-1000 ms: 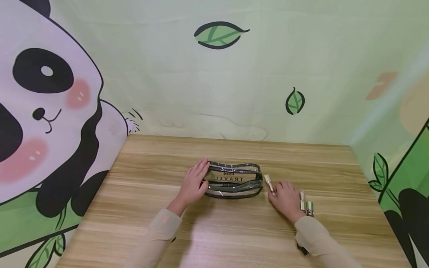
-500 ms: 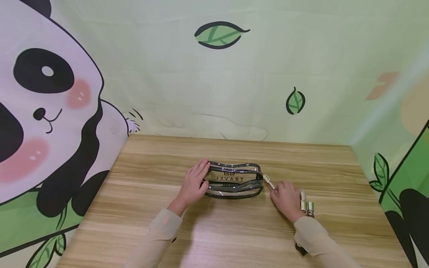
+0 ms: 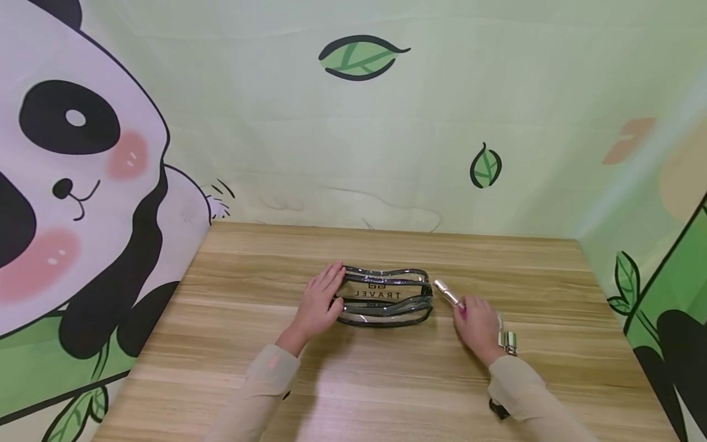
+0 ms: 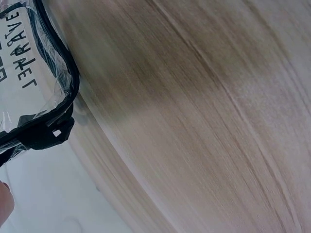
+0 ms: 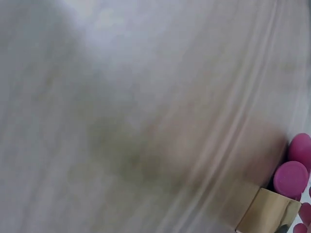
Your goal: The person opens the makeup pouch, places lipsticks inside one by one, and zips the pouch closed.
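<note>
A clear pouch (image 3: pixel 386 294) with black edging and mirrored "TRAVEL" lettering lies on the table, its zip side facing forward. My left hand (image 3: pixel 320 301) holds the pouch's left end, fingers along the end and thumb near the front edge. Just one fingertip (image 4: pixel 5 204) of that hand shows in the left wrist view. To the right of the pouch, my right hand (image 3: pixel 478 325) holds a slim silver lipstick tube (image 3: pixel 448 294) with a pink part by the fingers. Its silver end points at the pouch's right end, a small gap away. In the right wrist view a gold cap (image 5: pixel 267 211) sits beside pink round ends (image 5: pixel 291 178).
More shiny cosmetic tubes (image 3: pixel 510 344) lie beside my right wrist, partly hidden by it. The wooden table (image 3: pixel 386 380) ends at a fabric wall (image 3: pixel 265 153) printed with a panda and leaves.
My right hand has shifted slightly right and the tube has tilted, so more of it shows, with pink near the fingers. The left hand and pouch have stayed put.
</note>
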The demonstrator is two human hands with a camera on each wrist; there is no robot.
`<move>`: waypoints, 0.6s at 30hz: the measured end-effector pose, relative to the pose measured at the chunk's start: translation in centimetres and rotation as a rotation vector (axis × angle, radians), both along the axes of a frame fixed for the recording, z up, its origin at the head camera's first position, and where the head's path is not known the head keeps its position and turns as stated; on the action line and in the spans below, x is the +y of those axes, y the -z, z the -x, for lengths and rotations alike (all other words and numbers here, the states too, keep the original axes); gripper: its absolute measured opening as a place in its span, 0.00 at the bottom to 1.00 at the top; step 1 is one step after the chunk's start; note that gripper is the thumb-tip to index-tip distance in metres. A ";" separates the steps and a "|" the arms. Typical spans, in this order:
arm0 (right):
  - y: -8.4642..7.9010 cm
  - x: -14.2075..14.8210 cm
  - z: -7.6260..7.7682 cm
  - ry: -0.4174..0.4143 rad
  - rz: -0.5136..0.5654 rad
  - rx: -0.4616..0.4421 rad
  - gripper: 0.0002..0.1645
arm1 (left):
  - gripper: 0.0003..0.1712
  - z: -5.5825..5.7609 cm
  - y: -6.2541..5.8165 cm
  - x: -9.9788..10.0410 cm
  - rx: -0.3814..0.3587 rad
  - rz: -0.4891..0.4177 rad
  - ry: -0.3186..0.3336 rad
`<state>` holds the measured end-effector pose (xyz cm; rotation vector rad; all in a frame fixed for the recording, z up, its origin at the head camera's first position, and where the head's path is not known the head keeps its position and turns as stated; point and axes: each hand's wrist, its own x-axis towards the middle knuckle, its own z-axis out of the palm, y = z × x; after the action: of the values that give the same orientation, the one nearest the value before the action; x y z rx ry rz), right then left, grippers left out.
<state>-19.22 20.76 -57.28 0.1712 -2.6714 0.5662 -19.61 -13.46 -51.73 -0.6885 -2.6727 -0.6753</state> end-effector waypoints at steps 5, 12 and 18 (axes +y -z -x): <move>-0.6 0.2 -0.1 0.011 0.039 -0.044 0.07 | 0.34 0.0 0.0 0.0 0.003 0.006 -0.001; -1.6 0.2 0.0 0.006 0.049 0.001 0.13 | 0.33 0.0 -0.1 0.0 0.007 -0.007 0.005; -2.3 0.1 0.3 -0.019 0.075 0.090 0.14 | 0.33 0.0 -0.1 0.0 -0.018 0.006 -0.004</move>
<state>-19.50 20.90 -54.97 0.1960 -2.5595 0.6475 -19.61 -13.48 -51.58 -0.6824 -2.6925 -0.6752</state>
